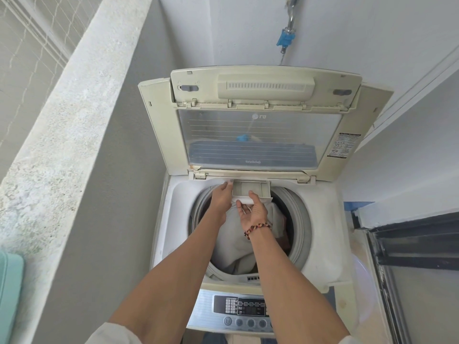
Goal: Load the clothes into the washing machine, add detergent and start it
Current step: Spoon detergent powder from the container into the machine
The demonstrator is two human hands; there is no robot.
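A white top-loading washing machine [320,219] stands with its lid [250,135] raised. Grey and pale clothes [238,247] fill the drum. At the drum's far rim the detergent drawer [250,188] is pulled out over the clothes. My right hand [254,212], with a braided bracelet on the wrist, is palm up under the drawer's white front edge, fingers curled on it. My left hand [222,198] rests on the drawer's left side with its fingers against the machine's rim. No detergent container is in view.
The control panel [244,310] with its buttons lies at the near edge under my forearms. A concrete parapet [74,135] runs along the left. A dark-framed door [412,269] is on the right. A tap with a blue fitting [286,39] hangs on the wall behind.
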